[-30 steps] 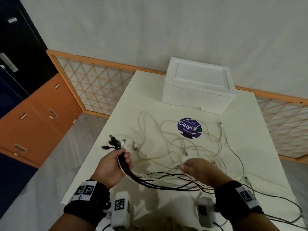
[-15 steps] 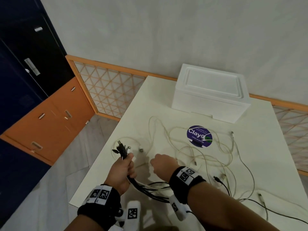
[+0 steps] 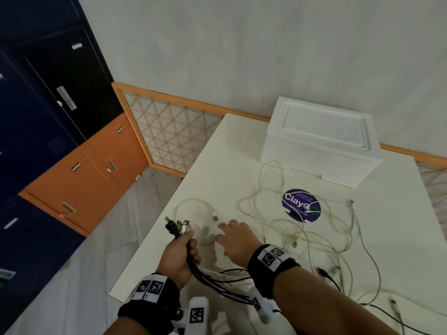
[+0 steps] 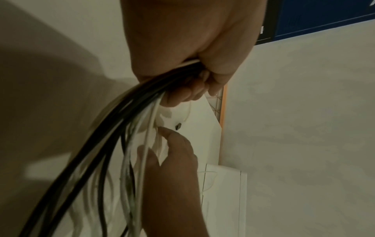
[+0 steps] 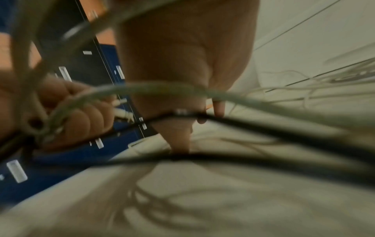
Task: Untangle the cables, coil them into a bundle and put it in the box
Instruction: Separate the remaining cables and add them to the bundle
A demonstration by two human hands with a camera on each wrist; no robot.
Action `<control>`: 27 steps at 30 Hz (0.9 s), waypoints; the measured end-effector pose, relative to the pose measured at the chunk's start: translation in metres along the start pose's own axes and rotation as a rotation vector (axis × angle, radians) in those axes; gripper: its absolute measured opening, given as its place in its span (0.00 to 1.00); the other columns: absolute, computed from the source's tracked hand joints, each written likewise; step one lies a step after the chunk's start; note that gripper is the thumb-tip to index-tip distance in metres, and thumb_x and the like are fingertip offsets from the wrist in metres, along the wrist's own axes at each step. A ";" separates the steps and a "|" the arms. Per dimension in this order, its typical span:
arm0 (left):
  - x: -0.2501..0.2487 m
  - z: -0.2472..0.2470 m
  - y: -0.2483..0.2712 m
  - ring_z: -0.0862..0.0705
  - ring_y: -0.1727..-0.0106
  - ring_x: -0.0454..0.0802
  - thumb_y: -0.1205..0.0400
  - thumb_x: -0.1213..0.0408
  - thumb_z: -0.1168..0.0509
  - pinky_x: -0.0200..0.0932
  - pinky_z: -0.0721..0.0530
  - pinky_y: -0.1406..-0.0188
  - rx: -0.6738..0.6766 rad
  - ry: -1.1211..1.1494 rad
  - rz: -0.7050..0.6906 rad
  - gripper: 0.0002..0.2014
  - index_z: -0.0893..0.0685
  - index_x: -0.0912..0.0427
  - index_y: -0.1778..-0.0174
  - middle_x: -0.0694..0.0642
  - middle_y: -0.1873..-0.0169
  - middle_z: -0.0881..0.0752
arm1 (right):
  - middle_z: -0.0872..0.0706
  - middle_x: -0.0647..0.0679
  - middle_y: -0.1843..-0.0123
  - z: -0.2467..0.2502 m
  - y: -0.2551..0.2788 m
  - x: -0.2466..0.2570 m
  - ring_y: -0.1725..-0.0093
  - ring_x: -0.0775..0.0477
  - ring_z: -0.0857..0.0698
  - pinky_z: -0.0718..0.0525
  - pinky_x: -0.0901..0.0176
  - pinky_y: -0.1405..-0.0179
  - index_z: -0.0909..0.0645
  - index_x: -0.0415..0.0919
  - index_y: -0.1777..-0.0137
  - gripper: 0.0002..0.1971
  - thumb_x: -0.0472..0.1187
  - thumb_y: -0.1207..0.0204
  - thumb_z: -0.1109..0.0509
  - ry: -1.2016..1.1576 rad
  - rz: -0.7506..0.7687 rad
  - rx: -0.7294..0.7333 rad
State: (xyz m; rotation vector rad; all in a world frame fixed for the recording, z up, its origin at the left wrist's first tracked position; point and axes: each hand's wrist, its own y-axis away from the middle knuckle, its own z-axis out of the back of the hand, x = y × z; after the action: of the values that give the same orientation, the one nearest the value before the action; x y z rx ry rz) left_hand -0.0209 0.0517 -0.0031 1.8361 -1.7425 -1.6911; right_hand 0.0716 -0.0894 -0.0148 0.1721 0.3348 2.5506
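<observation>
My left hand (image 3: 182, 253) grips a bundle of black and white cables (image 3: 217, 279) just off the table's left front edge, with their plug ends (image 3: 177, 226) sticking up above the fist. In the left wrist view the bundle (image 4: 113, 128) hangs down out of the fist (image 4: 192, 48). My right hand (image 3: 232, 236) hovers low over the table just right of the left one, fingers spread and holding nothing. A white cable end (image 3: 214, 216) lies just beyond its fingertips. More loose white cables (image 3: 290, 228) sprawl across the table. The white foam box (image 3: 319, 141) stands at the back with its lid on.
A round purple sticker (image 3: 301, 205) lies on the white table (image 3: 217, 165) in front of the box. Thin black cables (image 3: 329, 278) trail at the right front. Orange and blue cabinets (image 3: 79, 170) stand to the left, beyond the floor gap.
My right hand has crossed from the right side of the cable pile to just beside the left hand and spread its fingers. The left hand keeps gripping the bundle.
</observation>
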 end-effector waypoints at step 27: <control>-0.067 -0.051 -0.016 0.37 0.84 0.43 0.19 0.66 0.46 0.34 0.35 0.81 0.149 0.288 0.041 0.13 0.38 0.53 0.69 0.46 0.80 0.35 | 0.13 0.51 0.54 0.025 0.147 -0.072 0.49 0.49 0.16 0.22 0.58 0.53 0.18 0.52 0.53 0.07 0.49 0.24 0.37 -0.299 -0.492 -0.034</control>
State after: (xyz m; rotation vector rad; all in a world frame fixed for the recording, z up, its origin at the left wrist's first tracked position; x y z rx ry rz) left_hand 0.0445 0.0774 0.0464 1.9726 -1.8078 -1.2376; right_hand 0.0614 -0.2429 0.0456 0.4001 0.1878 2.0082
